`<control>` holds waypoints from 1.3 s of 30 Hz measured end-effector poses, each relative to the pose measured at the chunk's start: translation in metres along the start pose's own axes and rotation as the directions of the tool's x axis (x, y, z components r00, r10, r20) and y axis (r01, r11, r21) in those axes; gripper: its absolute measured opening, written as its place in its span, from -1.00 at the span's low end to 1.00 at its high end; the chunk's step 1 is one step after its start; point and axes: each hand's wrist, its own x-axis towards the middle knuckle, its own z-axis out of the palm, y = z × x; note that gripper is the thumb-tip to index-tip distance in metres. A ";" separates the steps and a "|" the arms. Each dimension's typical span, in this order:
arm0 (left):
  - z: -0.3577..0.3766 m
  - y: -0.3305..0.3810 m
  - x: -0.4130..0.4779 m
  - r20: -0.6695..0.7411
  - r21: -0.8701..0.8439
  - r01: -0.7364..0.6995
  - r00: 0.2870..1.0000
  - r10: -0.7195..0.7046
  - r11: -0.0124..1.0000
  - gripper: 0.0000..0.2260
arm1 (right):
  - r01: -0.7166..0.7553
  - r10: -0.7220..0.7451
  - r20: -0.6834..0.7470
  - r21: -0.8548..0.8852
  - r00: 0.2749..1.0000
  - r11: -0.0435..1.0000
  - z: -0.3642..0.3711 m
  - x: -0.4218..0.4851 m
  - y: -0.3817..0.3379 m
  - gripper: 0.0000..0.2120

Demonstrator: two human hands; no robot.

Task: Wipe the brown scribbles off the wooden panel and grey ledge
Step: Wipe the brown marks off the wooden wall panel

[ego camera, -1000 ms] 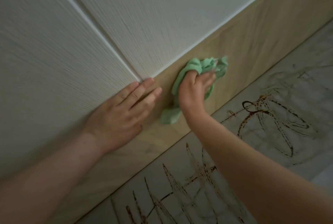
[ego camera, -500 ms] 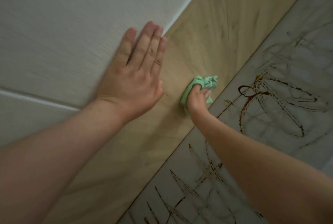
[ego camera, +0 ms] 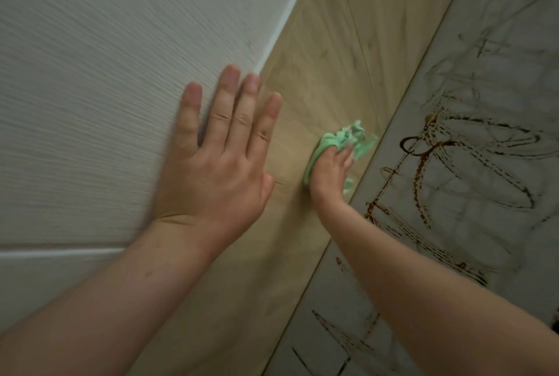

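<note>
A light wooden panel (ego camera: 329, 51) runs diagonally through the middle of the view, with faint smears on it. My right hand (ego camera: 331, 171) grips a bunched green cloth (ego camera: 348, 141) and presses it against the panel's lower edge, right beside the grey ledge (ego camera: 472, 79). Brown scribbles (ego camera: 423, 160) cover the ledge in loops and dashed lines, and more brown lines (ego camera: 338, 342) show near the bottom. My left hand (ego camera: 217, 157) lies flat with straight fingers across the seam between the white wall and the panel.
A white textured wall (ego camera: 121, 58) fills the left side, with a white groove line (ego camera: 60, 253) across it. My right forearm (ego camera: 423, 294) crosses over the ledge and hides part of the scribbles.
The cloth went from the panel's upper edge down to its lower edge by the ledge. My left hand spread flatter on the wall. The camera came closer.
</note>
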 end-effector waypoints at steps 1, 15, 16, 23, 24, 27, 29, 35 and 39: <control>0.002 0.001 0.001 -0.011 -0.004 -0.006 1.000 0.006 1.000 -0.38 | 0.000 0.000 -0.033 0.003 0.999 1.000 -0.002 0.017 0.012 -0.43; 0.005 -0.002 -0.002 -0.002 0.017 -0.005 1.000 0.005 1.000 -0.37 | -0.472 0.487 -0.040 0.189 0.873 0.861 0.001 0.049 0.134 -0.42; 0.006 -0.002 -0.001 -0.003 0.021 -0.013 1.000 0.013 1.000 -0.37 | -0.432 0.451 -0.049 0.212 0.891 0.877 -0.005 0.066 0.132 -0.44; 0.012 -0.002 0.001 -0.002 0.030 0.001 1.000 -0.001 1.000 -0.38 | -0.583 0.594 0.085 0.342 0.800 0.737 0.016 0.064 0.192 -0.01; 0.010 -0.002 0.001 0.001 0.031 0.004 1.000 -0.004 1.000 -0.38 | -0.618 0.620 0.127 0.360 0.775 0.699 0.019 0.069 0.208 0.12; 0.010 -0.003 0.000 0.003 0.036 -0.007 1.000 0.007 0.999 -0.37 | -0.585 0.580 0.133 0.352 0.804 0.731 0.017 0.073 0.162 0.07; 0.011 -0.004 -0.002 0.006 0.049 -0.021 1.000 0.021 0.999 -0.36 | -0.453 0.472 0.012 0.301 0.882 0.839 0.014 0.072 0.089 -0.11; 0.017 -0.005 -0.006 -0.079 0.060 -0.004 0.997 0.009 0.998 -0.34 | 0.146 -0.146 -0.010 0.079 0.989 0.986 -0.001 0.010 -0.062 -0.39; 0.016 -0.001 0.000 -0.125 0.043 0.010 0.992 -0.005 0.999 -0.36 | 0.655 -0.639 0.214 0.000 0.738 0.756 -0.012 -0.064 -0.061 -0.23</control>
